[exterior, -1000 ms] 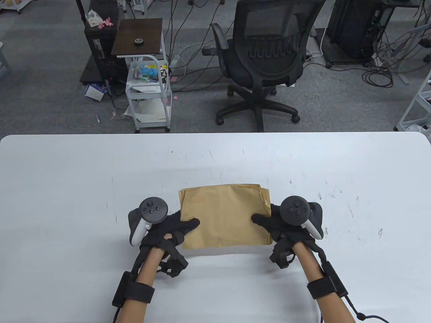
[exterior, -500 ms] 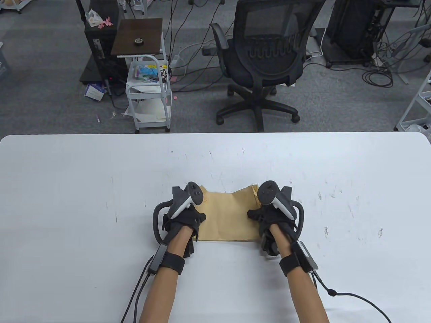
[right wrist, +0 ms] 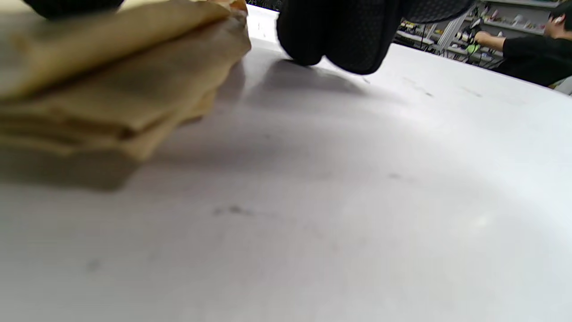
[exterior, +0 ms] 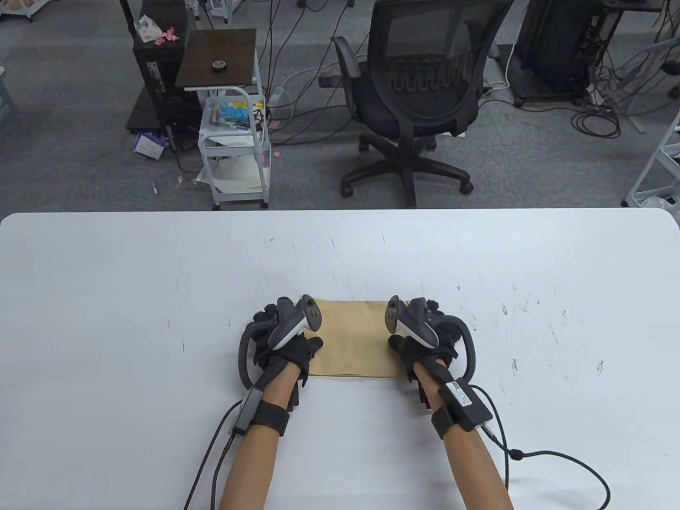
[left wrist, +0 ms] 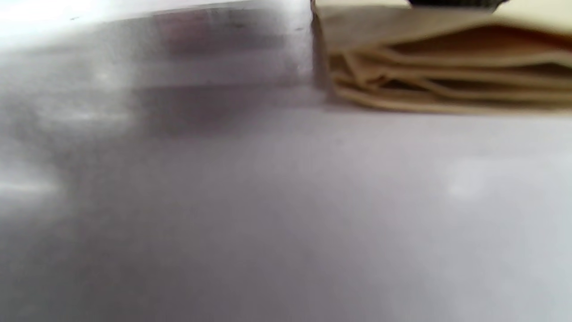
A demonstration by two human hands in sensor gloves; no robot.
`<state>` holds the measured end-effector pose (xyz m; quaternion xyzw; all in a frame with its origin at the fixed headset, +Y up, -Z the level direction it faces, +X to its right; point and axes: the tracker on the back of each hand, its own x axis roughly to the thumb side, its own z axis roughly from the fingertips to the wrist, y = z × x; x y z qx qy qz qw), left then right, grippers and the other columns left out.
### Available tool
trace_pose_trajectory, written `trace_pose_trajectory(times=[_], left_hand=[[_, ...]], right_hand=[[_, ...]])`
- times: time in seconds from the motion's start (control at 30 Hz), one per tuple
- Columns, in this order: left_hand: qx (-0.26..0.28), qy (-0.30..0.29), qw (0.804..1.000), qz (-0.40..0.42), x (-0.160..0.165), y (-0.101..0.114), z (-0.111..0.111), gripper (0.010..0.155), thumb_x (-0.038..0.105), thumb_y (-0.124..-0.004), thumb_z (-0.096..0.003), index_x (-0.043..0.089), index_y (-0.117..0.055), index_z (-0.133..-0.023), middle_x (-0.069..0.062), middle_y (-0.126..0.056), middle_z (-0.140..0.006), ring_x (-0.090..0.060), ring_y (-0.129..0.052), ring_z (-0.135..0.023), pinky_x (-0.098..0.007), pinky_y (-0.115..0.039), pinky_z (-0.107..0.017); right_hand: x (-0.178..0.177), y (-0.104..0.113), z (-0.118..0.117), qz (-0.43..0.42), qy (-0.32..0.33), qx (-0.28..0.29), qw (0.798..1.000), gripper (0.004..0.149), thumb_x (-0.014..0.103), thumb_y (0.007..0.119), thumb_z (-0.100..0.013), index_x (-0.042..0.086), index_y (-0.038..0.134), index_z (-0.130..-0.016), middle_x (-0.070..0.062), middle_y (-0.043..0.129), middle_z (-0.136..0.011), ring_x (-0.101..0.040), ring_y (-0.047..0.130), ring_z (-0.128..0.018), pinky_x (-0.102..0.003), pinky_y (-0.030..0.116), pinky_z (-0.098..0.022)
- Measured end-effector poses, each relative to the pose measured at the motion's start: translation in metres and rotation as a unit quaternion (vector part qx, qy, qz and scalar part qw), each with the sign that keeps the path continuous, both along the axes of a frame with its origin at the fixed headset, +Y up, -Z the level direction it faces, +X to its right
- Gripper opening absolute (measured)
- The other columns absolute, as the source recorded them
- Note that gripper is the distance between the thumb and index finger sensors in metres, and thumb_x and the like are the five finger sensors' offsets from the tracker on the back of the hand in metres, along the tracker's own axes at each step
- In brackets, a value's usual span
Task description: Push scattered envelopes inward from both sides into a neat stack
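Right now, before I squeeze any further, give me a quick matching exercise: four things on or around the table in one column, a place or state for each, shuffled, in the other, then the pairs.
Things
1. left hand
2. right hand
3. envelope stack
4. office chair

Places or states
A. on the floor beyond the table's far edge
B. lies flat between the two hands
C. against the stack's right side
D. against the stack's left side

Pairs: 1-D, 2-C, 3-B, 4-A
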<state>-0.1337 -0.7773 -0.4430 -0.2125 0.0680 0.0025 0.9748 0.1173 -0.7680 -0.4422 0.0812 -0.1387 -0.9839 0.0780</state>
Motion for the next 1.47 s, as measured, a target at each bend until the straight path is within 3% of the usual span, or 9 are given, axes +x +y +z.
trace_pose_trajectory(times=[0.13, 0.23, 0.4, 0.5, 0.67, 0.77, 0.83, 0.93, 1.47], left_hand=[[0.05, -0.002, 0.997, 0.051, -0.011, 0.015, 0.007, 0.105, 0.064, -0.062, -0.0433, 0.009, 0.002, -0.106, -0.026, -0.011, -0.114, -0.055, -0.02, -0.105, -0.07, -0.028, -0.076], [0.101, -0.04, 0.989, 0.101, -0.027, 0.045, 0.021, 0.102, 0.063, -0.061, -0.0444, 0.01, -0.001, -0.107, -0.025, -0.01, -0.114, -0.055, -0.018, -0.105, -0.071, -0.026, -0.075], [0.202, -0.16, 0.961, 0.098, -0.067, 0.089, 0.069, 0.095, 0.065, -0.057, -0.0445, 0.018, -0.01, -0.112, -0.024, -0.014, -0.119, -0.054, -0.02, -0.109, -0.077, -0.023, -0.073], [0.19, -0.209, 0.953, 0.108, -0.09, 0.093, 0.108, 0.095, 0.071, -0.052, -0.0435, 0.024, -0.005, -0.112, -0.022, -0.003, -0.119, -0.055, -0.005, -0.109, -0.08, -0.008, -0.067], [0.182, -0.231, 0.946, 0.134, -0.112, 0.074, 0.155, 0.097, 0.075, -0.048, -0.0435, 0.028, 0.004, -0.11, -0.02, 0.009, -0.117, -0.056, 0.006, -0.107, -0.08, -0.001, -0.065], [0.21, -0.222, 0.947, 0.094, -0.119, 0.061, 0.163, 0.098, 0.076, -0.047, -0.0429, 0.026, 0.003, -0.11, -0.022, 0.007, -0.117, -0.057, 0.003, -0.107, -0.081, -0.004, -0.064], [0.174, -0.22, 0.956, 0.09, -0.12, 0.06, 0.163, 0.099, 0.076, -0.045, -0.0434, 0.026, 0.009, -0.109, -0.021, 0.013, -0.116, -0.057, 0.008, -0.105, -0.081, -0.001, -0.064], [0.195, -0.227, 0.95, 0.09, -0.118, 0.057, 0.162, 0.099, 0.076, -0.046, -0.043, 0.026, 0.007, -0.109, -0.022, 0.01, -0.116, -0.057, 0.006, -0.106, -0.081, -0.002, -0.064], [0.143, -0.23, 0.962, 0.037, -0.115, 0.045, 0.16, 0.098, 0.075, -0.047, -0.0435, 0.025, 0.006, -0.11, -0.021, 0.007, -0.117, -0.055, 0.004, -0.107, -0.08, -0.003, -0.065]], right_hand=[[0.015, 0.023, 0.006, -0.02, 0.0, 0.033, 0.999, 0.103, 0.059, 0.059, -0.045, -0.013, 0.017, -0.106, -0.033, 0.047, -0.109, -0.059, 0.059, -0.091, -0.074, 0.043, -0.067], [0.029, 0.054, 0.021, -0.065, 0.035, 0.085, 0.994, 0.101, 0.058, 0.059, -0.046, -0.011, 0.018, -0.107, -0.034, 0.045, -0.111, -0.059, 0.057, -0.093, -0.075, 0.043, -0.067], [0.056, 0.104, 0.075, -0.169, 0.144, 0.231, 0.947, 0.084, 0.052, 0.064, -0.049, 0.005, 0.032, -0.111, -0.022, 0.046, -0.117, -0.059, 0.053, -0.098, -0.075, 0.043, -0.068], [0.071, 0.115, 0.112, -0.153, 0.194, 0.278, 0.928, 0.085, 0.054, 0.063, -0.049, 0.007, 0.031, -0.112, -0.02, 0.043, -0.119, -0.06, 0.047, -0.101, -0.077, 0.039, -0.068], [0.079, 0.109, 0.162, -0.09, 0.275, 0.238, 0.927, 0.089, 0.061, 0.056, -0.049, 0.01, 0.021, -0.113, -0.022, 0.023, -0.123, -0.064, 0.028, -0.104, -0.082, 0.026, -0.066], [0.078, 0.09, 0.181, -0.04, 0.304, 0.253, 0.918, 0.091, 0.063, 0.052, -0.048, 0.01, 0.018, -0.113, -0.022, 0.02, -0.123, -0.064, 0.025, -0.104, -0.084, 0.024, -0.065], [0.075, 0.08, 0.186, -0.01, 0.314, 0.259, 0.914, 0.092, 0.064, 0.051, -0.047, 0.009, 0.018, -0.113, -0.023, 0.023, -0.123, -0.064, 0.028, -0.104, -0.084, 0.026, -0.065], [0.072, 0.076, 0.187, 0.006, 0.323, 0.247, 0.914, 0.092, 0.065, 0.049, -0.046, 0.01, 0.016, -0.113, -0.022, 0.022, -0.123, -0.063, 0.029, -0.105, -0.083, 0.026, -0.066], [0.068, 0.063, 0.181, -0.012, 0.329, 0.206, 0.921, 0.09, 0.062, 0.051, -0.047, 0.008, 0.023, -0.113, -0.024, 0.029, -0.122, -0.062, 0.036, -0.104, -0.082, 0.031, -0.066]])
